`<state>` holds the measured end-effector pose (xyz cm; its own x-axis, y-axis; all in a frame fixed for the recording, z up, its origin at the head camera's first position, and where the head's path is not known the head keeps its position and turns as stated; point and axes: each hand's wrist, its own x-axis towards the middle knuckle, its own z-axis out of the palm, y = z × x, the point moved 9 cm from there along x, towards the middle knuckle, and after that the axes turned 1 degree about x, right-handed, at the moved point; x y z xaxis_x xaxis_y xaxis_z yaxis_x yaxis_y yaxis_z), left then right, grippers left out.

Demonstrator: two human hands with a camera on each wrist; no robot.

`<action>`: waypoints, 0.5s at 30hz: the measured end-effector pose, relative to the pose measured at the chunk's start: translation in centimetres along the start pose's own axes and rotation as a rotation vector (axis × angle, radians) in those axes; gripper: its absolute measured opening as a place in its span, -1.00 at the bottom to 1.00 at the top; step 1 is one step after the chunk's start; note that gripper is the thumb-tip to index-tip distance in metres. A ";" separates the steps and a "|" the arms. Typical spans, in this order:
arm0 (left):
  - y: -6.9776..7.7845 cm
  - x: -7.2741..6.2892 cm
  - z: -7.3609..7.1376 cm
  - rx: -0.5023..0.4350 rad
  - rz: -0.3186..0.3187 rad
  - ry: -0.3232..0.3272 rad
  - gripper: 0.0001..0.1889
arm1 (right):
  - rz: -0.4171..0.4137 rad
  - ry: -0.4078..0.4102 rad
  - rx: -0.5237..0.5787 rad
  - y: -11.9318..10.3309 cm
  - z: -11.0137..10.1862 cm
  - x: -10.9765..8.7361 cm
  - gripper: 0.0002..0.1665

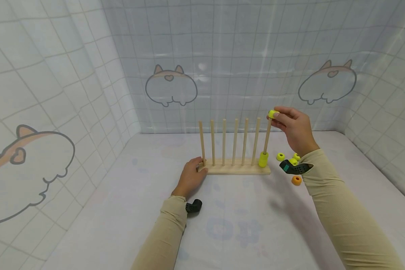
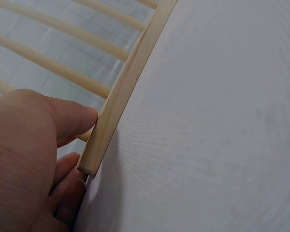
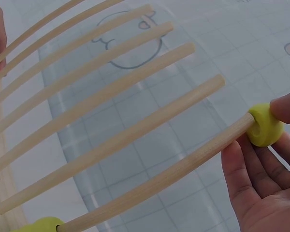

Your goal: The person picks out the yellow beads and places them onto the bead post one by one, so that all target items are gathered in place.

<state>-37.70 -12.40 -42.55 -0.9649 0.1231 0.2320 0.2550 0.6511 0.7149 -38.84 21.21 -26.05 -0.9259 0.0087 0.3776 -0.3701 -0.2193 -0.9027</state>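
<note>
A wooden peg rack point(image 1: 236, 170) with several upright rods stands on the table. My left hand point(image 1: 191, 176) grips the left end of its base, the thumb along the front edge in the left wrist view. At the rack's right end, my right hand point(image 1: 297, 125) pinches a yellow bead point(image 3: 266, 124) between thumb and fingers. That bead sits over the top tip of the rightmost rod point(image 3: 164, 179). More yellow beads point(image 1: 263, 159) are stacked at the foot of the same rod. The other rods carry no beads.
Right of the rack lie several loose yellow beads point(image 1: 281, 156), partly behind the right wrist, and an orange bead point(image 1: 296, 180). A white tiled-pattern curtain point(image 1: 236, 56) hangs behind and at both sides of the cloth-covered table point(image 1: 121, 225).
</note>
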 end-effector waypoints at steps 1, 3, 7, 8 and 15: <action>0.0 0.0 0.0 -0.001 0.001 0.000 -0.54 | 0.000 0.000 -0.001 0.0 0.0 0.0 -0.54; 0.0 0.0 0.0 -0.002 0.002 0.000 -0.54 | 0.000 -0.001 -0.001 0.0 0.0 0.0 -0.54; -0.1 0.1 0.1 -0.002 0.001 0.000 -0.53 | -0.001 -0.004 0.003 0.0 0.1 0.0 -0.54; -0.1 0.1 0.1 -0.002 0.000 0.000 -0.52 | -0.002 -0.006 0.002 0.0 0.1 0.0 -0.53; -0.2 0.1 0.1 -0.002 0.005 0.003 -0.53 | -0.010 -0.026 -0.018 0.0 0.3 0.1 -0.53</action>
<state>-37.86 -12.41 -42.70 -0.9636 0.1240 0.2370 0.2594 0.6489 0.7153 -38.94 20.97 -25.94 -0.9201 -0.0143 0.3915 -0.3809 -0.2016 -0.9024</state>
